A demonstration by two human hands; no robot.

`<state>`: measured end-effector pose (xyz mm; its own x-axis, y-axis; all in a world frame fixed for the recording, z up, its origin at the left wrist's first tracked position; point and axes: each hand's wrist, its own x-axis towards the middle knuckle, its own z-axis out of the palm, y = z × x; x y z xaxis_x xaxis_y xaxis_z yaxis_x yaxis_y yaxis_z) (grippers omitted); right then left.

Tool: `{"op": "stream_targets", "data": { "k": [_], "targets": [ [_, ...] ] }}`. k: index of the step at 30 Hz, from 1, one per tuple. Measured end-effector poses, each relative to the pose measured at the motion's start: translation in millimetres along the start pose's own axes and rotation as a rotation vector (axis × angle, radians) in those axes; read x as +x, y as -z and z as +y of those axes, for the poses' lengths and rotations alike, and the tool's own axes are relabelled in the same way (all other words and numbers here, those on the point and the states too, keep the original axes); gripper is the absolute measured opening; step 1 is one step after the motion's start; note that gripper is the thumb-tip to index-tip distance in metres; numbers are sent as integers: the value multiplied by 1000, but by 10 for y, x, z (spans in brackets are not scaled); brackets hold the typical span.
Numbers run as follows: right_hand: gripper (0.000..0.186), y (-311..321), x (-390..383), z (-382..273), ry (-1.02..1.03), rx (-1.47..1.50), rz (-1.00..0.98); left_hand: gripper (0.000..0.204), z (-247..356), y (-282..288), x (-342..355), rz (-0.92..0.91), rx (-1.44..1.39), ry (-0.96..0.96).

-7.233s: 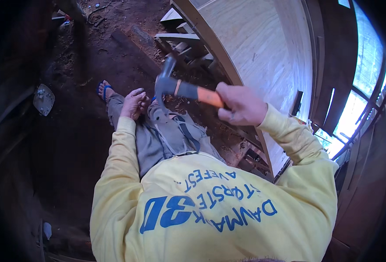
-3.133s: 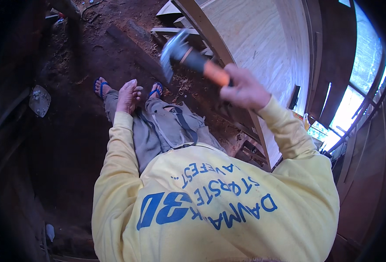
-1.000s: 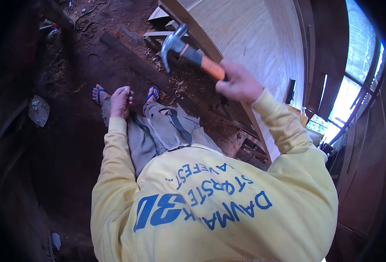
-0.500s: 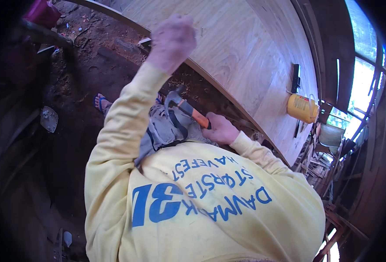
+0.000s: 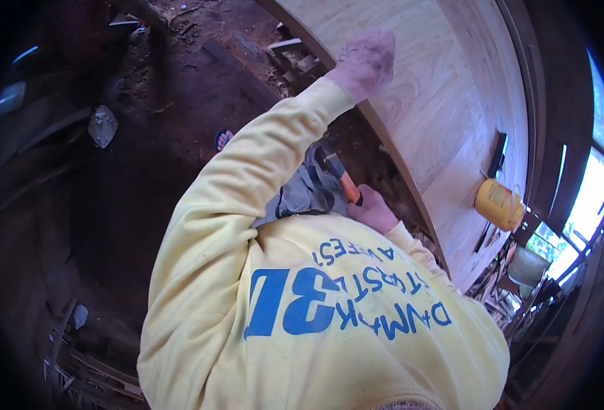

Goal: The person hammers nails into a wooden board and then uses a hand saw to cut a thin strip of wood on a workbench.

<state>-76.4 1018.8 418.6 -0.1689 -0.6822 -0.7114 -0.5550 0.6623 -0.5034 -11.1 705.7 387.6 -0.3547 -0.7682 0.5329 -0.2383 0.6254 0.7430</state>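
Observation:
My left hand [image 5: 365,63] is held over the near edge of a large pale wooden board [image 5: 445,96]. Its fingers are curled closed, and whatever may be in them is hidden. Down by my waist, my right hand [image 5: 376,210] grips a claw hammer [image 5: 346,184] by its orange and black handle. The hammer's dark head points away from me, in front of my grey trousers, and is partly hard to make out in the shade.
A yellow plastic bucket [image 5: 499,205] rests on the board's right part, beside a black bar-shaped object [image 5: 498,156]. Wood scraps [image 5: 290,46] lie on the dark earth floor left of the board. Farther left is a pale flat piece [image 5: 102,127]. Plank walls stand at the right.
The view has swung left, so the board and bucket sit farther right in it. My left hand reaches farther over the board. The hammer stays in my right hand.

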Motion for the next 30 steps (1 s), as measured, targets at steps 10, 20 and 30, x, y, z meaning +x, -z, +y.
{"op": "stream_targets", "data": {
  "k": [10,20,30],
  "targets": [
    [33,-465,261,-209,-62,-312,-199,18,-564,1245,-1683,-69,-1134,1036],
    [38,-749,65,-513,-34,-200,-176,5,-1136,1457,-1333,-270,-1253,1115],
    [39,-463,184,-897,54,-224,-151,9,-1331,1343,-585,-296,-1238,1089]
  ]
}}
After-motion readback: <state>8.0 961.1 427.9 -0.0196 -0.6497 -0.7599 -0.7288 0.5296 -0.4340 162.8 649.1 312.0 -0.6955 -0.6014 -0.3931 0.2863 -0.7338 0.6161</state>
